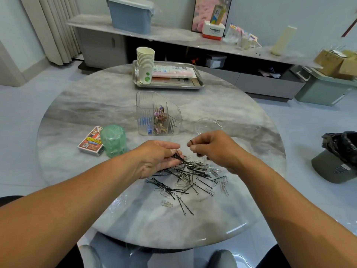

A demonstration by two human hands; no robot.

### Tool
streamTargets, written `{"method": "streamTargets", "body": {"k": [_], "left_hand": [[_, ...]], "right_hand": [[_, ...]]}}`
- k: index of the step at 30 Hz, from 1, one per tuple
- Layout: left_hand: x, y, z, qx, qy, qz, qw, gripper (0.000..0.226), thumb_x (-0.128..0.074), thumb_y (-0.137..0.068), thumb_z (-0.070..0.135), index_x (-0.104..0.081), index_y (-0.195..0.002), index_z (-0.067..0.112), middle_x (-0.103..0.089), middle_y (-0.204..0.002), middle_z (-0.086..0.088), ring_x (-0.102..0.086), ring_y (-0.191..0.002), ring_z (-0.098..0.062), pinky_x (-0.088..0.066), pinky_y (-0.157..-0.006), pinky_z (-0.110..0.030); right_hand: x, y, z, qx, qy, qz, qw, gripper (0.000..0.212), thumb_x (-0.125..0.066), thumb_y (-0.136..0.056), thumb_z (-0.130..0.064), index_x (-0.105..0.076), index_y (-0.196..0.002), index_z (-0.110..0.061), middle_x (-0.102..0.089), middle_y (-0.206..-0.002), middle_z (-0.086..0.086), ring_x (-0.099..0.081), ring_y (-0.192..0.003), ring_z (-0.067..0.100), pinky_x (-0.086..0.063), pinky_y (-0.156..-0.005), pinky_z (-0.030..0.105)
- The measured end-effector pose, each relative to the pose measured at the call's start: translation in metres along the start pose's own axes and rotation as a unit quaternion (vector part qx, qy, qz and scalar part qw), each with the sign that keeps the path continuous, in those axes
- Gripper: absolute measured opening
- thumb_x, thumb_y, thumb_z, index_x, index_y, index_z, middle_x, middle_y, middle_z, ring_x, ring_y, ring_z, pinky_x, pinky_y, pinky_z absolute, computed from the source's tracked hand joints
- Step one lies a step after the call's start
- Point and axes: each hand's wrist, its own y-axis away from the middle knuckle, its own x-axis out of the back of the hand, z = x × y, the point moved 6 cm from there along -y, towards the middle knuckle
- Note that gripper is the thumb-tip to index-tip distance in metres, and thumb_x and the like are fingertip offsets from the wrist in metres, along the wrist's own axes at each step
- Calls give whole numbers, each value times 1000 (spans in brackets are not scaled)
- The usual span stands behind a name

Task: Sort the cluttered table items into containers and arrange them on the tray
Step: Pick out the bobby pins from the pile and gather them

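Note:
A pile of black hairpins and silver paper clips (195,176) lies on the round marble table (96,105). My left hand (156,158) holds a bunch of black hairpins (178,156) at the pile's left edge. My right hand (214,149) pinches a single dark hairpin (191,141) just above the pile. Behind the hands stands a clear divided organizer (157,114) with coloured clips in it. A steel tray (197,85) at the far side carries a stack of paper cups (145,64) and flat packets (172,71).
A green bag roll (113,141) and a card box (91,141) sit left of the hands. A clear round lid or dish (209,125) lies behind my right hand. A cabinet shelf with boxes runs along the wall; a bin with a black bag (340,159) stands at right.

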Motion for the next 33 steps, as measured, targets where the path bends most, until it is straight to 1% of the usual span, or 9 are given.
{"method": "streamTargets", "body": {"k": [3, 7, 12, 16, 19, 21, 25, 30, 33], "left_hand": [[-2, 1, -2, 0, 2, -4, 1000, 26, -50, -98, -13, -68, -111, 0, -72, -104, -21, -73, -81, -23, -62, -64, -26], [-4, 2, -2, -4, -6, -6, 1000, 28, -48, -99, -13, -67, -114, -1, -72, -106, -21, -74, -80, -23, -63, -67, -28], [-10, 10, 2, 0, -16, -27, 1000, 35, -38, -100, -13, -61, -123, -1, -70, -107, -25, -75, -77, -25, -63, -64, -27], [-12, 12, 8, -12, -38, -37, 998, 51, -32, -92, -19, -53, -133, 0, -64, -121, -26, -71, -97, -30, -61, -81, -32], [-13, 14, 12, -19, -38, -49, 998, 61, -32, -88, -22, -47, -142, 1, -65, -125, -24, -65, -117, -34, -53, -99, -36], [-15, 16, 13, -24, -23, -63, 997, 65, -32, -87, -22, -40, -147, 1, -67, -125, -21, -66, -116, -31, -49, -106, -38], [-23, 19, 14, -43, 62, -94, 993, 66, -36, -92, -15, -26, -154, 1, -63, -130, -22, -68, -111, -25, -53, -101, -35], [-29, 19, 17, -65, 122, -109, 984, 43, -52, -101, -1, -42, -142, -4, -58, -139, -23, -64, -121, -26, -54, -99, -34], [-33, 21, 11, -54, 96, -123, 986, 34, -53, -101, 4, -54, -133, -7, -69, -125, -17, -68, -116, -22, -53, -101, -31]], "right_hand": [[-22, 3, 6, -60, -111, -14, 992, 5, -80, -86, -9, -77, -89, -7, -75, -77, 7, -68, -66, 13, -61, -66, 23], [-32, 3, 15, -93, -114, -3, 989, 15, -86, -80, -9, -76, -91, -5, -76, -79, 10, -69, -69, 19, -63, -80, 36], [-34, 3, 10, -43, -22, 30, 998, 16, -90, -73, -9, -76, -82, -9, -76, -76, 11, -65, -59, 12, -60, -66, 28], [-31, 1, 4, 6, 35, 65, 997, 18, -92, -71, -12, -74, -73, -16, -67, -63, -10, -55, -49, -7, -42, -50, 9], [-29, 1, 1, 32, 37, 79, 996, 17, -90, -72, -12, -74, -74, -17, -72, -70, -6, -59, -56, -5, -45, -54, 12], [-28, 2, -1, 44, 33, 86, 995, 16, -87, -73, -10, -73, -73, -18, -74, -73, -6, -63, -62, 0, -52, -59, 19], [-26, 2, -5, 49, -6, 100, 994, 15, -86, -75, -11, -74, -74, -21, -75, -74, -12, -69, -67, 1, -54, -60, 16], [-22, 2, -6, 30, -101, 136, 985, 16, -89, -71, -10, -75, -76, -17, -77, -75, -4, -75, -76, 13, -61, -75, 29], [-25, 3, -7, 43, -91, 147, 984, 14, -88, -72, -13, -74, -74, -18, -75, -70, -6, -72, -66, 4, -56, -60, 18]]}}
